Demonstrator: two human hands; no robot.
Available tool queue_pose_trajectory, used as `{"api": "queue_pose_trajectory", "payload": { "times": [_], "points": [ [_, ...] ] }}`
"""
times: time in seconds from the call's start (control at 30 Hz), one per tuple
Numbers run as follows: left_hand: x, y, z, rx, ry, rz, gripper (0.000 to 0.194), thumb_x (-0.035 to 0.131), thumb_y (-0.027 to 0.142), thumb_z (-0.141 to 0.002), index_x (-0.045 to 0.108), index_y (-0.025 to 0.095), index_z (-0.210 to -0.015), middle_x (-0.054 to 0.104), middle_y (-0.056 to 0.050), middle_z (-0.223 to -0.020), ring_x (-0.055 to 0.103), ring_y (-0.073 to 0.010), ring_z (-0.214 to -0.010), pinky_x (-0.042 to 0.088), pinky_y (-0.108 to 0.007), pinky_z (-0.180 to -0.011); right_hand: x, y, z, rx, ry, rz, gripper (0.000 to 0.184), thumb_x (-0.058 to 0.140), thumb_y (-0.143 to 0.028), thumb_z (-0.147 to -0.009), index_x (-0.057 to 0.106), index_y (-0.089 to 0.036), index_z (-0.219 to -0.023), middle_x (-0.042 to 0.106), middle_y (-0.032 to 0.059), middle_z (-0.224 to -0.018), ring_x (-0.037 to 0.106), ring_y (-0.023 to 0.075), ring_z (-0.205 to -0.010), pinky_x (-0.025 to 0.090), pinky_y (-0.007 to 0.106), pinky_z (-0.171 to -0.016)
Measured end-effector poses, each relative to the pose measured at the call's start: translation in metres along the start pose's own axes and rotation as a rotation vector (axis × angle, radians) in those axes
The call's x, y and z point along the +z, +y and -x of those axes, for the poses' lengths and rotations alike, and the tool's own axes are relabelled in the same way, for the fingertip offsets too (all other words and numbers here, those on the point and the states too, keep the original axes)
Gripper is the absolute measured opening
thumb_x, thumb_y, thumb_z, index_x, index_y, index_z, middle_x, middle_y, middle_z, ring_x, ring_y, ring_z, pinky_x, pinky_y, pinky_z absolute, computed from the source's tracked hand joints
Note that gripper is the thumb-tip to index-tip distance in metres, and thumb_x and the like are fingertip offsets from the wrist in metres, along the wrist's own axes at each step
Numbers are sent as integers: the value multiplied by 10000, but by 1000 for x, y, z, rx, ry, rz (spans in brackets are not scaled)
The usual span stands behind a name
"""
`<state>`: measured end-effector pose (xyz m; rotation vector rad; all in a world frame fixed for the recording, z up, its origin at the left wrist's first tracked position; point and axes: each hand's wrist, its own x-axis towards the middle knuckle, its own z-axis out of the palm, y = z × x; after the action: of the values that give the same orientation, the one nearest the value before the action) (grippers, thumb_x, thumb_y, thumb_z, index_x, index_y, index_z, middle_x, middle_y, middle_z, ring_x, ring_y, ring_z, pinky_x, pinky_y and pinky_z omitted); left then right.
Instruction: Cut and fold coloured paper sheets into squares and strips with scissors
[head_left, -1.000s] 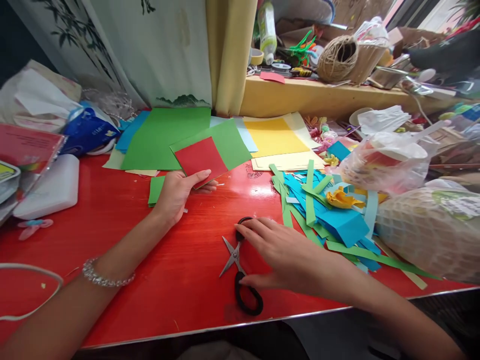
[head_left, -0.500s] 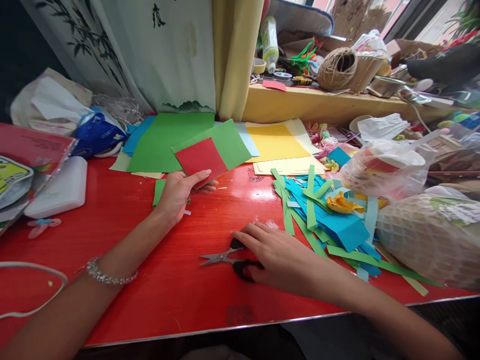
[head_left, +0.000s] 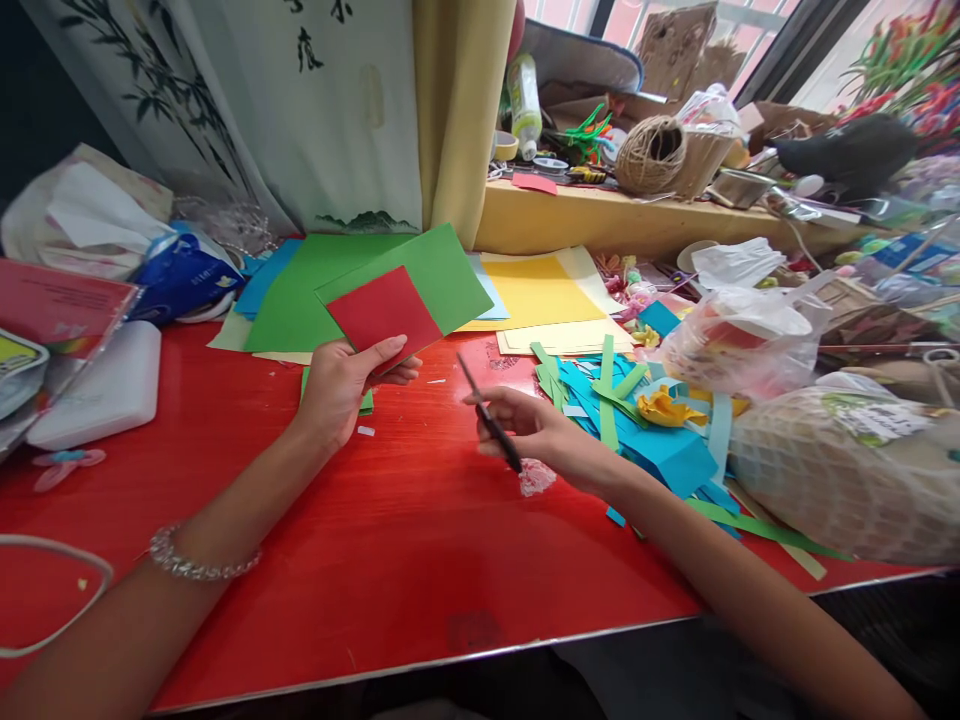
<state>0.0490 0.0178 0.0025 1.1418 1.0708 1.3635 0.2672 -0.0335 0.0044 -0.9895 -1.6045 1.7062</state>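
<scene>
My left hand [head_left: 346, 385] grips a red paper square [head_left: 386, 315] and a larger green paper sheet [head_left: 450, 280] together, thumb on top of the red. The red square lies over the green sheet's near left part. To the right, my right hand [head_left: 525, 425] holds a pair of scissors [head_left: 487, 415] above the table, blades pointing up and away, seen edge-on. The scissors stand apart from the papers. Under my left wrist a small green paper piece [head_left: 366, 404] shows in part.
Coloured sheets, green [head_left: 292, 290] and yellow [head_left: 532, 290], lie at the back of the red table [head_left: 360, 570]. Blue and green paper strips [head_left: 660, 440] are heaped at right, beside a netted bundle [head_left: 840, 470]. A white box [head_left: 105, 390] and a white cable [head_left: 97, 560] are at left.
My right hand has lifted the scissors off the table and turned them from pointing left to pointing away. The left hand still holds both papers, and the whole view has shifted slightly.
</scene>
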Motion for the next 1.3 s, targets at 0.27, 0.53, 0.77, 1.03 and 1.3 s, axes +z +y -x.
{"api": "queue_pose_trajectory", "payload": {
  "times": [0.27,0.53,0.77,1.03,1.3],
  "points": [
    [9,10,13,21,-44,-28,185,690,298,-705,684,131,-627,704,-36,-625,647,-151,-555,537,-261,-597,-11,1,-3,70,134,205,396,652,-471,-729,631,-180,-998,513,0,-689,448,98,-604,317,240,-525],
    [19,9,25,-1,-164,-147,170,674,329,-727,699,180,-650,704,-7,-617,658,-168,-582,537,-282,-585,-8,1,1,-18,116,89,553,651,-550,-692,624,-148,-1070,480,-6,-655,423,87,-558,289,235,-470],
    [21,8,27,14,-203,-90,124,677,287,-743,709,196,-665,707,13,-616,653,-139,-561,533,-239,-568,-7,-2,2,12,123,68,597,649,-564,-689,610,-131,-1098,472,-4,-661,417,88,-557,282,240,-466],
    [19,8,27,11,-213,-85,133,669,278,-753,708,192,-659,707,12,-617,651,-137,-557,533,-241,-571,-5,-1,2,-36,109,62,426,633,-492,-747,611,-143,-989,423,-30,-615,365,70,-523,253,227,-460],
    [19,10,28,-8,-220,-112,158,670,299,-741,698,184,-636,701,5,-614,642,-148,-555,524,-259,-575,1,-1,3,-92,142,106,270,642,-424,-766,534,-176,-768,353,-60,-541,328,70,-499,228,224,-452]
  ]
}}
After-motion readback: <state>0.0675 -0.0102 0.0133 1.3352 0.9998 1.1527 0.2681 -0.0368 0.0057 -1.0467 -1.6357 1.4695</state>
